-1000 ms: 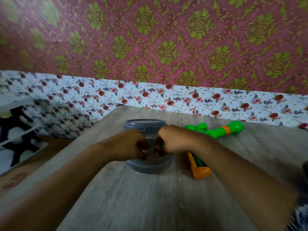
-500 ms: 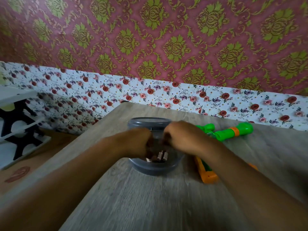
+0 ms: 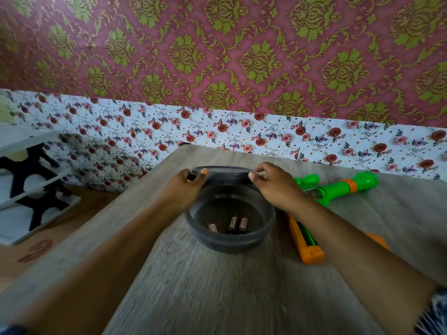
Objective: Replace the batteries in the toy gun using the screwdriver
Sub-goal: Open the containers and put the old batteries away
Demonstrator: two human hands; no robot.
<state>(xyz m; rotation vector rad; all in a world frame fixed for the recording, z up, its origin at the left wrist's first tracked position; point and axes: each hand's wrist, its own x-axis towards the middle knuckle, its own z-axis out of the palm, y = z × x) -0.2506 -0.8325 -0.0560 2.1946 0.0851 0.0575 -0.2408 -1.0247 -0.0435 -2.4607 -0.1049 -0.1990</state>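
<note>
Wood-grain table against floral wallpaper.

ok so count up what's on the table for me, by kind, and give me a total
Round grey plastic container: 1
Round grey plastic lid, held by both hands: 1
Small dark cylindrical batteries in the container: 3
Green and orange plastic toy gun: 1
Total: 6
</note>
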